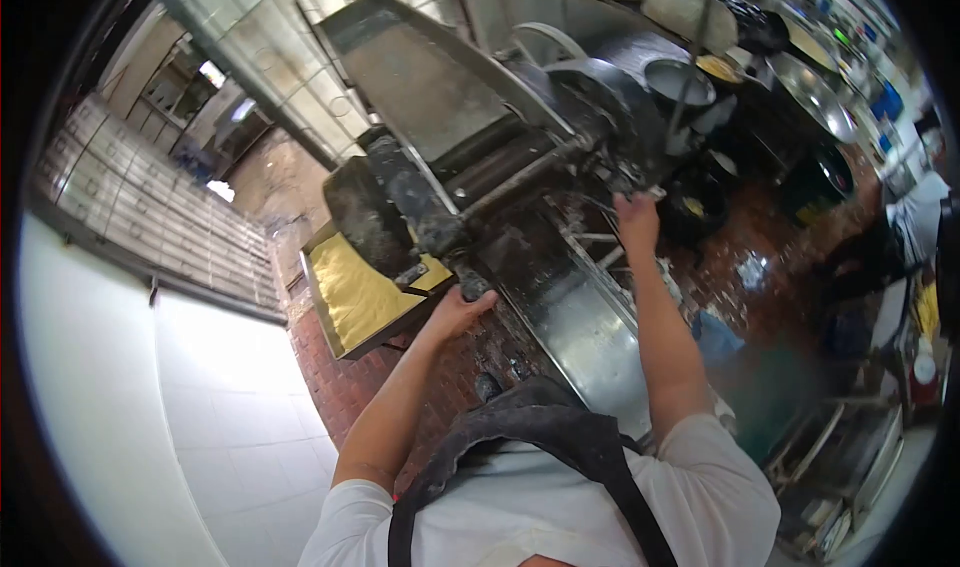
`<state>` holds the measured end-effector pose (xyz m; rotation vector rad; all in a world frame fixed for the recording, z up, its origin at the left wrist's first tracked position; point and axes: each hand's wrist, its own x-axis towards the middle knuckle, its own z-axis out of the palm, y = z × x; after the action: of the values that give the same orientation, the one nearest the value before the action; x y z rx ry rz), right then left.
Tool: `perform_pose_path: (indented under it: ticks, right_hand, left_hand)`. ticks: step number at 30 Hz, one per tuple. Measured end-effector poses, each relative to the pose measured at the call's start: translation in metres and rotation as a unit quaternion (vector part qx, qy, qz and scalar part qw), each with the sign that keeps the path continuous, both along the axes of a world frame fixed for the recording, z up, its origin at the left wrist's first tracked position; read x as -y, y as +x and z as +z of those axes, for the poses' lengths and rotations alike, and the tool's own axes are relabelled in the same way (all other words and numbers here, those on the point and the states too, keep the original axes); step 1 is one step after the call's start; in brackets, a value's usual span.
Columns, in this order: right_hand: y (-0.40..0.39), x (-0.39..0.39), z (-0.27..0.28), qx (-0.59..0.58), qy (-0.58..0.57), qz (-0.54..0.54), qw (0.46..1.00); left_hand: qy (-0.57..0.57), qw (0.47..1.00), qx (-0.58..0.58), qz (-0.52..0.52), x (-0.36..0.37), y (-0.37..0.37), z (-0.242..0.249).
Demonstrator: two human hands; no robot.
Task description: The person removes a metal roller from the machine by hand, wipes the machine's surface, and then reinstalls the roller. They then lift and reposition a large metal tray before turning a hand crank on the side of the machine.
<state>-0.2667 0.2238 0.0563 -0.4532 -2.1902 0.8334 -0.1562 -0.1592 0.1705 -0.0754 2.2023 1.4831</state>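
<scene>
In front of me stands a large metal roller machine [490, 182] with a sloping feed chute [430, 87]. My left hand [460, 315] is wrapped round a dark, rounded knob [474, 285] at the machine's near left corner. On the opposite side, my right hand [637, 222] is closed at the machine's right end, by a small metal fitting [622, 179]. What exactly its fingers grip is partly hidden. A smooth metal slide [590, 337] slopes down between my arms toward my apron.
A metal trough [312, 277] of yellow, dough-like mass [360, 292] stands left of the machine. Bowls [680, 82] and a large pan [812, 97] sit on the right-hand counter. A dark bucket [820, 182] is on the brick floor. A person [915, 227] stands at far right.
</scene>
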Motion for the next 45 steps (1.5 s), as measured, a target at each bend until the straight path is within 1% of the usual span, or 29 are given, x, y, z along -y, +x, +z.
perform_pose_path:
  ticks: [1, 2, 4, 5, 7, 8, 10, 11, 12, 13, 14, 16, 17, 19, 22, 24, 25, 26, 27, 28, 30, 32, 34, 36, 37, 38, 39, 42, 45]
  right_hand:
    - [-0.001, -0.002, 0.01, 0.077, -0.322, 0.087, 0.939]
    - [-0.002, -0.006, 0.023, 0.163, -0.603, 0.166, 0.763]
    - [-0.012, -0.009, 0.03, 0.132, -0.78, 0.271, 0.548]
    - [-0.021, -0.01, 0.028, 0.138, -0.779, 0.283, 0.542]
    - [-0.034, -0.014, 0.028, 0.082, -0.856, 0.226, 0.457]
    - [-0.034, -0.01, 0.025, 0.081, -0.856, 0.23, 0.457]
    - [-0.025, 0.0, 0.017, 0.076, -0.593, 0.195, 0.778]
    - [-0.019, 0.001, 0.015, 0.072, -0.503, 0.201, 0.838]
    - [-0.016, 0.005, 0.008, 0.075, -0.504, 0.191, 0.839]
    - [-0.021, 0.006, -0.004, 0.048, -0.275, 0.132, 0.951]
    - [-0.023, 0.003, -0.014, 0.027, -0.026, 0.062, 0.997]
    - [-0.027, 0.001, -0.025, 0.052, -0.122, 0.071, 0.989]
    - [-0.024, 0.006, -0.022, 0.04, -0.071, 0.026, 0.996]
    - [-0.016, 0.008, -0.011, 0.031, -0.021, -0.025, 0.999]
    - [-0.011, -0.006, -0.005, 0.032, -0.05, 0.029, 0.998]
    - [-0.008, -0.026, -0.004, 0.208, -0.093, 0.11, 0.967]
    - [-0.006, -0.029, 0.007, 0.211, -0.093, 0.108, 0.967]
    - [-0.005, -0.034, 0.019, 0.237, -0.438, 0.191, 0.846]
    - [-0.006, -0.037, 0.028, 0.226, -0.721, 0.246, 0.607]
    - [-0.012, -0.038, 0.029, 0.225, -0.722, 0.243, 0.607]
    - [-0.026, -0.032, 0.032, 0.198, -0.821, 0.208, 0.493]
    - [-0.028, -0.023, 0.03, 0.145, -0.83, 0.201, 0.5]
    - [-0.03, -0.022, 0.021, 0.092, -0.835, 0.194, 0.506]
    - [-0.029, -0.016, 0.014, 0.08, -0.668, 0.224, 0.705]
    - [-0.027, -0.01, 0.01, 0.081, -0.669, 0.225, 0.703]
    - [-0.026, -0.004, 0.008, 0.06, -0.634, 0.198, 0.745]
    - [-0.024, -0.001, 0.007, 0.038, -0.596, 0.169, 0.784]
    - [-0.023, -0.001, -0.002, 0.016, -0.572, 0.196, 0.796]
    - [-0.019, 0.003, 0.0, 0.015, -0.534, 0.179, 0.826]
  left_hand:
    - [0.054, 0.997, 0.032, 0.037, -0.001, 0.001, 0.004]
    - [0.05, 0.997, 0.025, 0.061, 0.0, -0.001, 0.002]
    - [0.019, 0.993, 0.098, 0.062, 0.007, -0.011, -0.013]
    - [0.016, 0.993, 0.092, 0.075, 0.013, -0.014, -0.018]
    - [0.101, 0.975, 0.18, 0.082, 0.021, -0.023, -0.031]
    - [0.101, 0.975, 0.177, 0.083, 0.028, -0.027, -0.038]
    - [0.154, 0.971, 0.183, -0.018, 0.043, -0.031, -0.051]
    - [0.155, 0.97, 0.188, -0.019, 0.048, -0.031, -0.054]
    - [0.096, 0.982, 0.149, -0.06, 0.049, -0.031, -0.052]
    - [0.038, 0.987, 0.11, -0.109, 0.045, -0.03, -0.051]
    - [0.04, 0.984, 0.12, -0.127, 0.04, -0.028, -0.051]
    - [0.031, 0.994, 0.049, -0.092, 0.029, -0.022, -0.05]
    - [0.033, 0.992, 0.059, -0.109, 0.023, -0.019, -0.048]
    - [0.072, 0.994, 0.065, -0.048, 0.019, -0.013, -0.039]
    - [0.025, 0.997, 0.036, -0.064, 0.015, -0.007, -0.024]
    - [0.058, 0.995, 0.078, -0.016, 0.009, -0.008, -0.015]
    - [0.091, 0.987, 0.124, 0.037, 0.006, -0.006, -0.013]
    - [0.092, 0.987, 0.128, 0.036, 0.004, -0.005, -0.011]
    - [0.098, 0.98, 0.162, 0.062, 0.001, -0.009, -0.006]
    - [0.102, 0.972, 0.194, 0.087, 0.0, -0.012, -0.004]
    - [0.117, 0.972, 0.196, 0.063, 0.009, -0.019, -0.013]
    - [0.229, 0.95, 0.213, 0.019, 0.018, -0.021, -0.018]
    - [0.211, 0.954, 0.212, 0.0, 0.027, -0.026, -0.018]
    - [0.194, 0.959, 0.208, -0.015, 0.032, -0.028, -0.018]
    - [0.133, 0.973, 0.184, -0.047, 0.034, -0.028, -0.016]
    - [0.073, 0.982, 0.157, -0.08, 0.034, -0.029, -0.014]
    - [0.073, 0.982, 0.156, -0.078, 0.035, -0.029, -0.02]
    - [0.089, 0.985, 0.099, -0.111, 0.038, -0.021, -0.039]
    - [0.015, 0.996, 0.062, -0.062, 0.032, -0.01, -0.039]
